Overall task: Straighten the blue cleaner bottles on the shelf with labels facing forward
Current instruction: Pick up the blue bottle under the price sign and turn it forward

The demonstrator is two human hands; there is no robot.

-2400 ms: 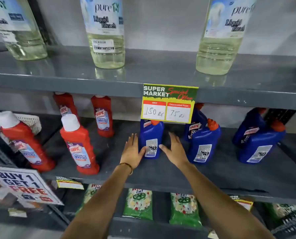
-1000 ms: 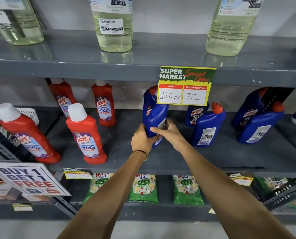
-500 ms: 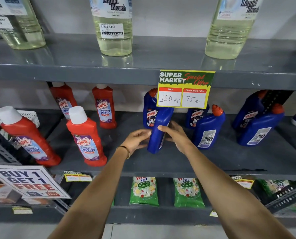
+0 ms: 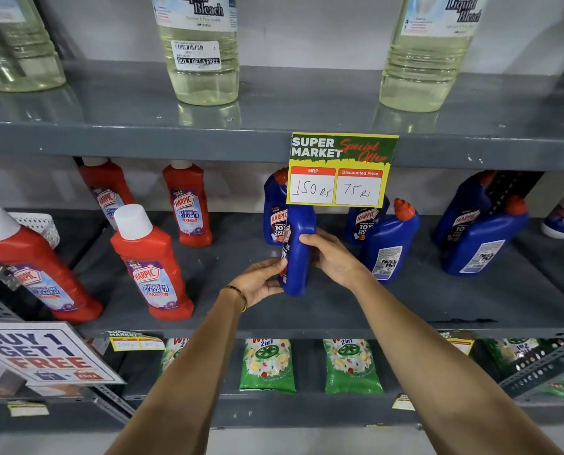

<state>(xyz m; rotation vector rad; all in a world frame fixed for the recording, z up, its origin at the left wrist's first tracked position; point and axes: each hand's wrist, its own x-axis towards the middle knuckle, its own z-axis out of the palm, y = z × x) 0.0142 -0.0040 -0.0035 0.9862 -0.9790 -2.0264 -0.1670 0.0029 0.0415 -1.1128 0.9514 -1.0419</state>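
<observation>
Both hands hold a blue cleaner bottle (image 4: 298,254) on the grey middle shelf (image 4: 339,310). It is turned side-on, its label edge facing left. My left hand (image 4: 261,282) grips its lower left side and my right hand (image 4: 331,254) wraps its right side. Behind it stands a blue bottle (image 4: 274,211) with its front label showing. To the right are a blue bottle (image 4: 364,224) facing forward, one (image 4: 389,244) showing its back label, and two more (image 4: 484,238) at the far right; the front one of these shows its back label.
A yellow price card (image 4: 341,170) hangs from the upper shelf edge and hides the held bottle's top. Red cleaner bottles (image 4: 152,267) stand on the left. Bleach bottles (image 4: 202,50) sit on the top shelf. Green pouches (image 4: 267,364) lie below.
The blue bottle was gripped, lifted and rotated from back label forward to side-on. Since half a second ago it has turned a little further, with both hands still on it.
</observation>
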